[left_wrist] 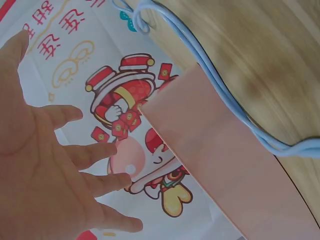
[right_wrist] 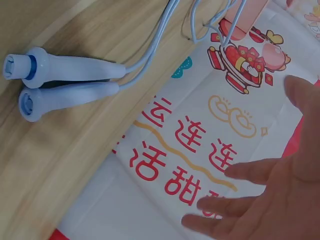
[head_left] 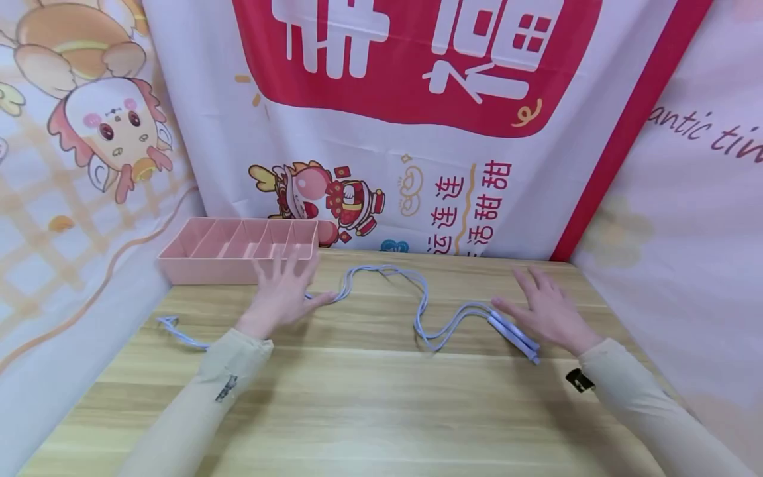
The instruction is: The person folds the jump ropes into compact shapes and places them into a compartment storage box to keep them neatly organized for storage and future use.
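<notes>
Both the left hand and right hand are empty and widely splayed, the left near a pink divided box, the right near the handles of a blue skipping rope that winds across the table, seemingly beneath the left wrist.

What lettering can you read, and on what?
"运连连": red, on the hanging banner.
"活甜甜": red, same banner.
"antic ti", then cropped: right wall cloth.
White characters, banner's red patch: cropped by frame.
Dark mark on left sleeve: too blurred.
Rope handles, pink box: none visible.
</notes>
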The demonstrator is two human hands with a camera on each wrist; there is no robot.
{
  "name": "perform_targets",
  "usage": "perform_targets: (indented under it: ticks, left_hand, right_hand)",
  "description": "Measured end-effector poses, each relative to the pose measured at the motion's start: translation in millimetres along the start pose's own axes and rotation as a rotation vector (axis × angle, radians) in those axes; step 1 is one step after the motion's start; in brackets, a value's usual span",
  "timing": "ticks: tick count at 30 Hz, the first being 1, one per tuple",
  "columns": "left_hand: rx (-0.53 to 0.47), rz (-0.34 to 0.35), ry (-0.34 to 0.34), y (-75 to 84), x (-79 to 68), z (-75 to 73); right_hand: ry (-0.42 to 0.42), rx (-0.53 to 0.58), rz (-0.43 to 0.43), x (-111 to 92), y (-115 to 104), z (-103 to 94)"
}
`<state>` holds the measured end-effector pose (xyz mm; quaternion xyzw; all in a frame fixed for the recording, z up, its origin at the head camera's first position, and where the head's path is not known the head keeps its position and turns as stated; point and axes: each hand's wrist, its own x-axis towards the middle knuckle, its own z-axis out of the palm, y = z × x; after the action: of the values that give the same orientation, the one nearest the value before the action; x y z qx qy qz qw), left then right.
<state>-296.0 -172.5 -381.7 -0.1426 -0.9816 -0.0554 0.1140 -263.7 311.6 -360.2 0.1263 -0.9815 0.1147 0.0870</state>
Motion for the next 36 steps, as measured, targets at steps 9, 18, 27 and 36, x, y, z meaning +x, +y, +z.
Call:
perform_targets:
  ticks: [9,18,27,36]
  left_hand:
    - [-0.064,0.1,-0.032,20.1,-1.7,-1.8]
    - [-0.078,0.154,-0.022,26.4,-9.2,-5.6]
    - [-0.117,0.2,-0.071,28.7,-20.5,-12.7]
    - [-0.188,0.245,-0.142,38.4,-23.2,-10.9]
  right_hand:
    - [0.028,0.194,-0.173,-8.8,24.3,-0.8]
    - [-0.179,0.512,-0.124,1.0,47.1,0.1]
    - [-0.474,0.756,0.02,25.7,62.2,6.0]
    - [-0.465,0.748,0.078,27.9,77.4,15.8]
